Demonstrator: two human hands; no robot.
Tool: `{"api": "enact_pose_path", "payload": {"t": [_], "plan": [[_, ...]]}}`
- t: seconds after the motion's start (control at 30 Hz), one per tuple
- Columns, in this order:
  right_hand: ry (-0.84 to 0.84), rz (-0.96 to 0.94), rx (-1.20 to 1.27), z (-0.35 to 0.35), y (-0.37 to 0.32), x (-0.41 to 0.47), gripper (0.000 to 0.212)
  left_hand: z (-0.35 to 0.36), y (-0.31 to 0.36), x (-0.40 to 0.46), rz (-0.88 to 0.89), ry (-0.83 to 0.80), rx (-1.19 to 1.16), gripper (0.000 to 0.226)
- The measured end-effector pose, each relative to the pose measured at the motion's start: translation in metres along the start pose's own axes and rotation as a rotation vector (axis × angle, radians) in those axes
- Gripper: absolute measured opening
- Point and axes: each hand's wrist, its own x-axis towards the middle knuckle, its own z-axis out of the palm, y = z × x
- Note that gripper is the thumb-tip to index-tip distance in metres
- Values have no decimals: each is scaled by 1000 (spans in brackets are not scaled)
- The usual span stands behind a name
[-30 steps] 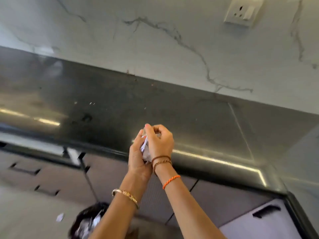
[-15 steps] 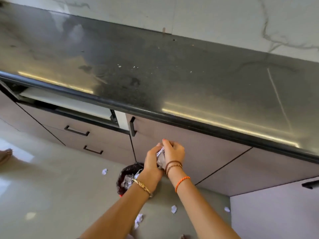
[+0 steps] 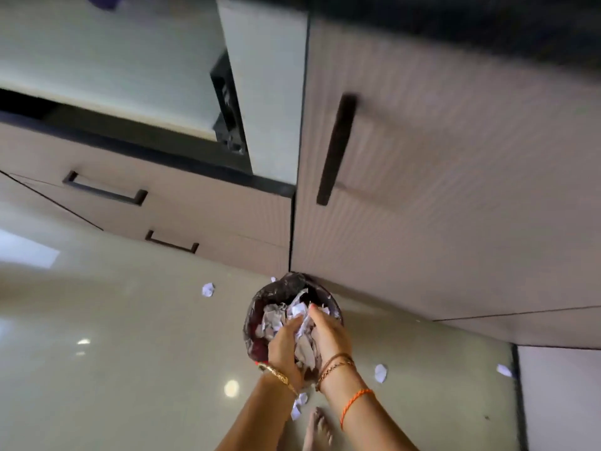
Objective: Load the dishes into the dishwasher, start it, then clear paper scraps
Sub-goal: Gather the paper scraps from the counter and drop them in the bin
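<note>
The wad of paper scraps (image 3: 304, 333) between my palms is half hidden, so I can't tell its full shape (white, crumpled, torn edges). It sits right over the bin (image 3: 260, 307), which has a dark liner and stands against the cupboard (image 3: 422, 206). My left hand (image 3: 284, 345) and right hand (image 3: 330, 333) curl round it, fingers pressed against paper. Loose scraps (image 3: 380, 372) lie on the floor (image 3: 130, 353).
</note>
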Motion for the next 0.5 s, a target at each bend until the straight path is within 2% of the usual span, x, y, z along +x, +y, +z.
{"api": "enact_pose_path", "payload": {"t": [0.1, 0.17, 0.2, 0.27, 0.3, 0.4, 0.5], "plan": [[40, 54, -21, 11, 15, 54, 42, -14, -4, 61, 37, 116, 76, 48], [-28, 130, 77, 15, 21, 77, 54, -27, 0, 85, 42, 151, 103, 56], [-72, 154, 103, 14, 25, 86, 61, -36, 0, 99, 36, 155, 118, 65], [-140, 182, 75, 11, 30, 93, 70, -54, -2, 118, -11, 157, 139, 96], [-156, 183, 72, 8, 32, 93, 70, -59, -1, 117, -28, 133, 144, 98], [-57, 99, 1, 6, 32, 81, 59, -61, 0, 92, -26, 116, 115, 53], [96, 0, 8, -1, 35, 73, 31, -54, 0, 87, 2, 97, 111, 47]]}}
